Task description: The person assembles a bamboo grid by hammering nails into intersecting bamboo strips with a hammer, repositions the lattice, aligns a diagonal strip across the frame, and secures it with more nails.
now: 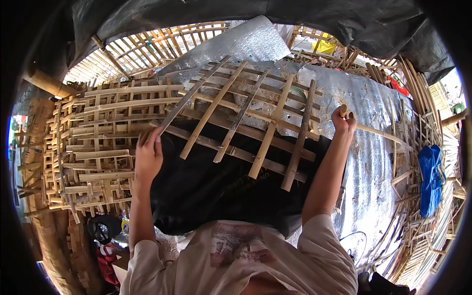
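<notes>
A lattice of crossed bamboo slats [272, 129] lies tilted in front of me, its near end over black cloth on my lap. At its left corner, my left hand [149, 153] has its fingers closed around the end of a slat. Raised to the right of the lattice and apart from it, my right hand [344, 122] is closed in a fist around a wooden stick or handle [343, 109]. Only its rounded end shows above the fist; the rest is hidden or hard to separate from a pale bamboo strip [386, 133] behind.
Stacked bamboo lattices [105, 142] stand at my left. A silvery foil sheet [369, 172] covers the surface at right and behind the lattice. At far right hangs a blue bag [430, 179] beside bamboo poles. Black sheeting [314, 17] hangs overhead.
</notes>
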Demonstrator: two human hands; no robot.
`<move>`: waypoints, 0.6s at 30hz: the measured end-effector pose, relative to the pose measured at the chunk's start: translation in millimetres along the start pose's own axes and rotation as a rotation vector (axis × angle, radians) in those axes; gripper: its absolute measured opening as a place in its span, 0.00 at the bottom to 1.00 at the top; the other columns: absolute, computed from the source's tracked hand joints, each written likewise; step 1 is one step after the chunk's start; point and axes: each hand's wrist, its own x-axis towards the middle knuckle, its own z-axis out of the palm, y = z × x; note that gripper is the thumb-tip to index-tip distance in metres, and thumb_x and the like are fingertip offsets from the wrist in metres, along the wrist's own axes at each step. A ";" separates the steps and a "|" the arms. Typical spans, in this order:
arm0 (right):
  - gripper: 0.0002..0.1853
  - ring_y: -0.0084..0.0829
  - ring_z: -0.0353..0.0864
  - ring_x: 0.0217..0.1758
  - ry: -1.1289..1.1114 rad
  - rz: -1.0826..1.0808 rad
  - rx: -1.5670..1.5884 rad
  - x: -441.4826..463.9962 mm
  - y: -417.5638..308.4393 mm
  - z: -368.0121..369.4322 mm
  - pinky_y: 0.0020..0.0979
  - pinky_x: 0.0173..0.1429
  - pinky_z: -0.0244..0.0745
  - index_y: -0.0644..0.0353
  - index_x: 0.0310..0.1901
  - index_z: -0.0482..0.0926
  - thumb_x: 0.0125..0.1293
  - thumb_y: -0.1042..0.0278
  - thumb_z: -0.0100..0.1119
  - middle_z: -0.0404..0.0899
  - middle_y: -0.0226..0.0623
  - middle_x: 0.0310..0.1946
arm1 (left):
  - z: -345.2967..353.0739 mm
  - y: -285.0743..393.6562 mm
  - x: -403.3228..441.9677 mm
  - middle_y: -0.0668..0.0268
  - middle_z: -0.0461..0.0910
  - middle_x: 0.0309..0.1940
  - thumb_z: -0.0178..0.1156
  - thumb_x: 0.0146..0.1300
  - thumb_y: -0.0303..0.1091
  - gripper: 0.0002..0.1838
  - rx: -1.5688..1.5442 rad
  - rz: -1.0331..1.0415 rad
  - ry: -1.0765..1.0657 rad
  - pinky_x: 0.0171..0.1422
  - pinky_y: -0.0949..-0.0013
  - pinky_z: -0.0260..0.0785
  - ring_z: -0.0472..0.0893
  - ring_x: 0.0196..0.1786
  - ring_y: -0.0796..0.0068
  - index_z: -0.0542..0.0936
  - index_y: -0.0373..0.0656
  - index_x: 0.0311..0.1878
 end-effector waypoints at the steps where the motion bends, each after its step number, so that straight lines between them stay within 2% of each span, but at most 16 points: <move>1: 0.12 0.26 0.67 0.21 0.004 0.013 -0.012 -5.7 2.5 1.4 0.30 0.27 0.71 0.54 0.31 0.64 0.74 0.63 0.48 0.64 0.30 0.19 | 3.6 13.0 6.9 0.50 0.80 0.49 0.56 0.67 0.24 0.14 -0.040 0.092 -0.008 0.58 0.51 0.71 0.78 0.54 0.46 0.78 0.36 0.55; 3: 0.14 0.22 0.60 0.18 0.005 0.045 -0.042 -12.1 8.4 6.0 0.25 0.22 0.61 0.53 0.32 0.66 0.77 0.57 0.46 0.57 0.24 0.16 | 14.8 29.0 18.7 0.51 0.80 0.50 0.57 0.69 0.29 0.13 -0.107 0.144 -0.071 0.60 0.52 0.70 0.78 0.55 0.48 0.79 0.37 0.55; 7: 0.13 0.26 0.66 0.19 -0.034 0.123 -0.025 -9.1 6.1 -3.0 0.30 0.26 0.72 0.52 0.29 0.63 0.74 0.62 0.47 0.61 0.27 0.18 | 52.5 24.6 37.4 0.53 0.81 0.45 0.57 0.71 0.35 0.12 -0.180 0.264 -0.127 0.59 0.52 0.71 0.79 0.51 0.49 0.80 0.38 0.52; 11: 0.13 0.27 0.70 0.21 -0.002 0.061 -0.086 -7.3 10.1 -3.0 0.30 0.29 0.75 0.55 0.29 0.66 0.74 0.64 0.44 0.63 0.29 0.18 | 69.5 21.9 54.5 0.55 0.82 0.39 0.54 0.73 0.39 0.11 -0.218 0.166 -0.229 0.52 0.51 0.73 0.80 0.45 0.48 0.78 0.40 0.45; 13: 0.14 0.26 0.67 0.20 -0.016 0.047 -0.080 -7.4 10.9 -2.2 0.29 0.25 0.69 0.56 0.28 0.66 0.74 0.64 0.45 0.65 0.30 0.19 | 68.3 23.5 57.5 0.55 0.81 0.39 0.53 0.74 0.39 0.12 -0.125 0.037 -0.278 0.48 0.49 0.72 0.80 0.44 0.46 0.77 0.40 0.44; 14: 0.14 0.26 0.66 0.20 -0.037 0.067 -0.076 -8.1 10.6 -2.8 0.28 0.24 0.67 0.56 0.28 0.66 0.74 0.63 0.45 0.65 0.30 0.18 | 70.9 22.4 57.2 0.54 0.82 0.34 0.51 0.75 0.42 0.15 -0.148 0.037 -0.241 0.45 0.48 0.72 0.80 0.41 0.43 0.77 0.40 0.39; 16: 0.15 0.25 0.61 0.19 -0.016 0.100 -0.055 -9.1 12.7 0.4 0.27 0.22 0.60 0.54 0.27 0.63 0.74 0.63 0.46 0.62 0.28 0.17 | 80.4 10.6 53.4 0.54 0.82 0.31 0.50 0.75 0.48 0.21 -0.121 -0.011 -0.273 0.47 0.48 0.73 0.81 0.40 0.43 0.80 0.41 0.35; 18: 0.15 0.24 0.61 0.18 -0.059 0.133 -0.050 -10.8 14.7 0.6 0.27 0.22 0.61 0.53 0.26 0.62 0.74 0.63 0.47 0.61 0.28 0.17 | 83.1 6.6 51.8 0.52 0.82 0.28 0.49 0.75 0.53 0.26 -0.088 -0.057 -0.305 0.48 0.48 0.74 0.82 0.39 0.43 0.81 0.40 0.31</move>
